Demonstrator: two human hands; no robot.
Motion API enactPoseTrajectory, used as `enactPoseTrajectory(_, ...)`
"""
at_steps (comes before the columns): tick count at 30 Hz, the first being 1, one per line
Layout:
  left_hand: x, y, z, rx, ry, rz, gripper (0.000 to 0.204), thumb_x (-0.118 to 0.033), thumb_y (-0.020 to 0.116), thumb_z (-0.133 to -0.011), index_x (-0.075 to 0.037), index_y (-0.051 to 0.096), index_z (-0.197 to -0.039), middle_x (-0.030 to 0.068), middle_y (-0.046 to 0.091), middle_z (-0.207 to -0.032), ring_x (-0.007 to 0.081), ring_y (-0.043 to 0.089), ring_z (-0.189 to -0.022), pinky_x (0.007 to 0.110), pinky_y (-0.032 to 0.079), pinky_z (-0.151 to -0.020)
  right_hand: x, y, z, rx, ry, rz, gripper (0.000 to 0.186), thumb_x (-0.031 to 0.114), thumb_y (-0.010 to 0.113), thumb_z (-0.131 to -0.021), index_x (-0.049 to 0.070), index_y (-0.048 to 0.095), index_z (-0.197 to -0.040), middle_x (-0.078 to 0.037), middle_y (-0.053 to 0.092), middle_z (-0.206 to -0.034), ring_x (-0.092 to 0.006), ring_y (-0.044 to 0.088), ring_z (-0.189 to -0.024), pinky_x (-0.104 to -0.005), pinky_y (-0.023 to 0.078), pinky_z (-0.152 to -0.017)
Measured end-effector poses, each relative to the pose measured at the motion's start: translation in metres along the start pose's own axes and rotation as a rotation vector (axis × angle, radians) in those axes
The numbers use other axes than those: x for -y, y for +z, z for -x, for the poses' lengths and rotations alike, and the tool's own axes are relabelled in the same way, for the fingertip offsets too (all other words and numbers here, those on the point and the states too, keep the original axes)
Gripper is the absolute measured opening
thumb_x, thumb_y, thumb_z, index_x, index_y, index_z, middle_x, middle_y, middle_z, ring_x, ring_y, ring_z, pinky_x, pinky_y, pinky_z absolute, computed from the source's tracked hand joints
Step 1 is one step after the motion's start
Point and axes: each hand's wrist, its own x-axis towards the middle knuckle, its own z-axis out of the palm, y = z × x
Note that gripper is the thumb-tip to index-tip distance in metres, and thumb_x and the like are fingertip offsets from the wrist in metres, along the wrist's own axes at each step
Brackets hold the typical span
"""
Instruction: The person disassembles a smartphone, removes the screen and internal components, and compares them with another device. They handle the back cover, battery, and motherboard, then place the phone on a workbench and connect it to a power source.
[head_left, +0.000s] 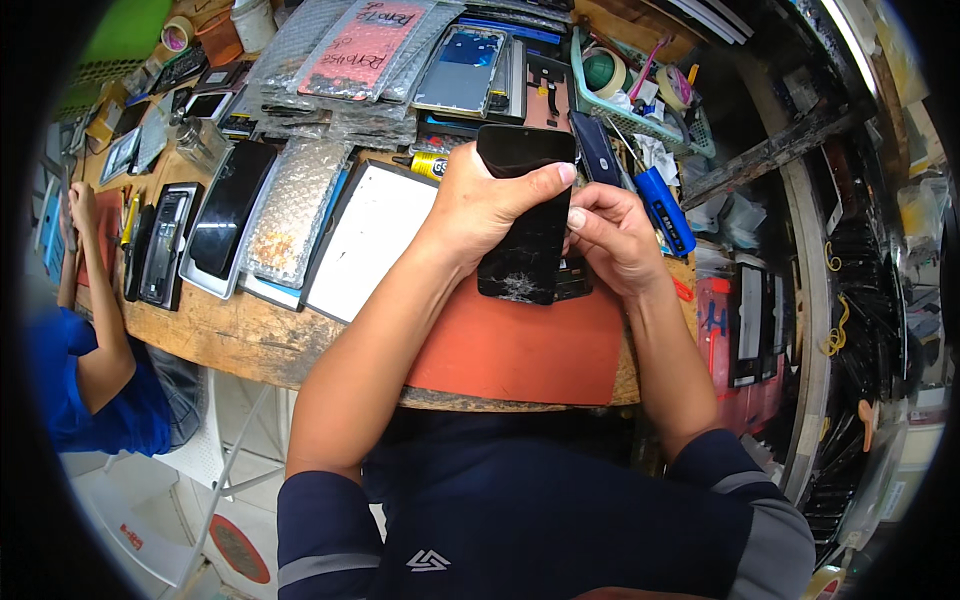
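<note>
My left hand [470, 195] grips a black smartphone screen [527, 245] near its upper part, thumb across the front and fingers hidden behind. Cracks spread over the lower end of the dark glass. At the screen's right edge, my right hand [615, 235] has thumb and index finger pinched together; whatever is between them is too small or hidden to name. Part of a dark phone body [574, 278] shows behind the screen's lower right. Beneath both hands lies an orange-red work mat [520, 350] at the wooden table's front edge.
Bubble-wrapped parts [350, 60] are piled at the back. A green basket [640, 115] holds tape rolls and tools; a blue screwdriver [665, 212] lies beside it. Left of me are a white board [365, 240] and a phone in a tray [230, 215]. Another person's arm [95, 260] reaches in at far left.
</note>
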Motion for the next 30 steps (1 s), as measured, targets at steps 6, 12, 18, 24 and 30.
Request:
enactPoseTrajectory(6,0.0,0.002,-0.001,0.008,0.003,0.021,0.022,-0.016,0.086,-0.087,-0.001,0.072,-0.097,0.0044,0.072,-0.084,0.0117,0.069,-0.069,0.028,0.059,-0.061,0.0,-0.001,0.0,0.007,-0.009,-0.01,0.011,0.008,0.07,-0.099,-0.002,0.07,-0.103,-0.01,0.073,-0.092,-0.0178,0.072,-0.081,-0.0328,0.06,-0.075)
enactPoseTrajectory(12,-0.005,0.003,0.002,0.015,-0.031,0.033,0.021,-0.015,0.085,-0.088,-0.001,0.071,-0.094,0.0046,0.072,-0.082,0.0119,0.068,-0.066,0.028,0.059,-0.058,0.001,0.0,-0.001,0.025,-0.007,-0.015,0.011,0.009,0.07,-0.1,-0.002,0.07,-0.103,-0.009,0.072,-0.092,-0.0178,0.071,-0.081,-0.0328,0.06,-0.074)
enactPoseTrajectory(18,-0.004,0.003,0.002,0.01,-0.012,0.011,0.019,-0.015,0.085,-0.089,-0.002,0.071,-0.093,0.0043,0.072,-0.081,0.0115,0.068,-0.066,0.028,0.058,-0.059,0.002,-0.001,0.0,0.02,-0.008,-0.013,0.011,0.008,0.07,-0.1,-0.002,0.07,-0.104,-0.01,0.072,-0.092,-0.0182,0.072,-0.08,-0.0332,0.061,-0.074)
enactPoseTrajectory(24,-0.004,0.003,0.002,0.024,-0.008,0.01,0.021,-0.017,0.086,-0.088,-0.002,0.071,-0.092,0.0038,0.072,-0.081,0.011,0.068,-0.066,0.028,0.058,-0.06,0.002,-0.001,0.0,0.016,-0.004,-0.009,0.011,0.008,0.071,-0.099,-0.002,0.07,-0.103,-0.01,0.072,-0.092,-0.0184,0.072,-0.081,-0.0332,0.061,-0.075)
enactPoseTrajectory(30,-0.004,0.003,0.002,0.012,0.006,-0.004,0.022,-0.018,0.086,-0.088,-0.002,0.071,-0.092,0.004,0.072,-0.082,0.0112,0.068,-0.067,0.027,0.058,-0.06,0.002,-0.002,0.0,0.019,-0.012,-0.01,0.012,0.009,0.071,-0.099,-0.002,0.07,-0.104,-0.01,0.072,-0.092,-0.0176,0.072,-0.08,-0.0322,0.06,-0.074)
